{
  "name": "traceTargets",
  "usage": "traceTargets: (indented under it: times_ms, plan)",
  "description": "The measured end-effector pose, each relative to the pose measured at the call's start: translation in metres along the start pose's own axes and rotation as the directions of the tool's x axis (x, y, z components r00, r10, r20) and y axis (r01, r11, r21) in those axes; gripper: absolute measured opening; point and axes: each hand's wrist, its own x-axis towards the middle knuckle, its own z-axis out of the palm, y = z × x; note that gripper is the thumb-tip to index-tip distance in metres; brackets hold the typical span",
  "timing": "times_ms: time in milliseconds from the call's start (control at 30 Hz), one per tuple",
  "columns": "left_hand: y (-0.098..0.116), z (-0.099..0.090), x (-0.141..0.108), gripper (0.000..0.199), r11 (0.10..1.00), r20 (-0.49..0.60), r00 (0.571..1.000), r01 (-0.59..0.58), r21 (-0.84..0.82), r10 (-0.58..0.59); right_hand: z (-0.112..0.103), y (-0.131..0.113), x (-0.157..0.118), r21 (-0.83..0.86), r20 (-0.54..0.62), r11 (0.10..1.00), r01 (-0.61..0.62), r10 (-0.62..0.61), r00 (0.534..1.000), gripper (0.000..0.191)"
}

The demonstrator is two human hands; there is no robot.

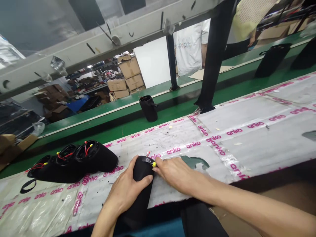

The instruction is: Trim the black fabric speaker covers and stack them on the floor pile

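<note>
My left hand [127,186] is wrapped round a black fabric-covered cylinder [140,197], its thumb across the near side. The cylinder is tilted at the table's front edge, its open end facing up and away. At that rim, my right hand [172,172] is closed in a pinch. Its fingertips touch a small yellow connector [154,164]; what they grip is hidden. A bit of red wire [148,153] sticks up behind the rim. To the left, several similar black cylinders [98,158] lie side by side, with red wires and yellow connectors at their open ends.
The table [168,138] is covered in white sheeting with pink-printed tape. Beyond runs a green conveyor [118,123] bearing another black cylinder [148,110]. A dark post [214,56] rises from the table's far edge. A person in a white shirt [189,49] stands across, near stacked cartons [132,70].
</note>
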Motion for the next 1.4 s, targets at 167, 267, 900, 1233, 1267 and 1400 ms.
traceTargets:
  times_ms: [167,267,900,1233,1267,1400]
  plan:
    - [-0.007,0.001,0.0,0.09,0.99,-0.017,1.0,-0.025,-0.139,0.023,-0.015,0.008,-0.012,0.438,-0.087,0.883,-0.169,0.229,0.97,0.034]
    - [-0.006,-0.003,-0.004,0.088,0.962,-0.033,0.999,-0.047,-0.267,0.04,-0.024,0.009,-0.022,0.619,-0.063,0.757,-0.212,0.316,0.947,0.035]
    - [0.01,0.033,-0.028,0.059,0.485,-0.095,0.961,0.046,-0.873,-0.261,0.013,-0.025,-0.031,0.961,0.062,0.217,-0.169,0.429,0.901,0.037]
    - [0.02,0.023,-0.029,0.085,0.957,-0.135,0.99,-0.004,-0.291,-0.037,0.015,-0.025,-0.034,0.79,0.069,0.518,-0.328,0.456,0.887,0.029]
    - [0.021,0.022,-0.028,0.092,0.969,-0.122,0.992,-0.021,-0.248,-0.009,0.014,-0.023,-0.037,0.768,0.074,0.551,-0.325,0.428,0.901,0.028]
    - [0.028,0.021,-0.019,0.095,0.987,-0.076,0.996,-0.05,-0.153,0.039,0.004,-0.005,-0.047,0.652,0.046,0.699,-0.292,0.348,0.936,0.027]
